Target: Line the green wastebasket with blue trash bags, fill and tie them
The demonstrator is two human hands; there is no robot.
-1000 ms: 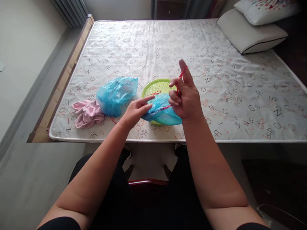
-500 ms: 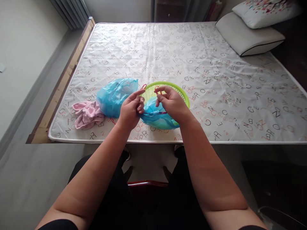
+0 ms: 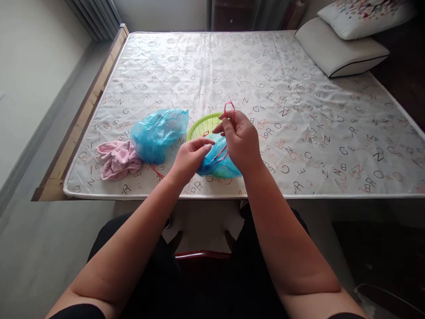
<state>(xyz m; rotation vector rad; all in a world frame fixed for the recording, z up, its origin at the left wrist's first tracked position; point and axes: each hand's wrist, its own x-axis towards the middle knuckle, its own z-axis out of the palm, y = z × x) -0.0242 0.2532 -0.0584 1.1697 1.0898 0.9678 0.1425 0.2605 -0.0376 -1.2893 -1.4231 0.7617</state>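
My right hand [image 3: 242, 139] pinches a red string [image 3: 229, 106], and a loop of it stands above the fingertips. From this hand the string runs down over a blue plastic bag [image 3: 226, 168]. That bag lies in and over the front of a green plastic basket [image 3: 199, 126]. My left hand [image 3: 192, 155] is just left of the bag, thumb and forefinger closed together. A small red loop [image 3: 206, 133] shows just above those fingertips; the grip itself is partly hidden.
To the left sit another blue plastic bag [image 3: 156, 137], a crumpled pink cloth [image 3: 118, 160] and some red strands [image 3: 156, 170]. All lie on a letter-patterned mattress [image 3: 282, 88]. Pillows [image 3: 341, 48] rest at the far right. The mattress's front edge runs before my knees.
My right hand has risen slightly, lifting a longer loop of red string. My left hand has moved right and a little lower, its small red loop lowering with it.
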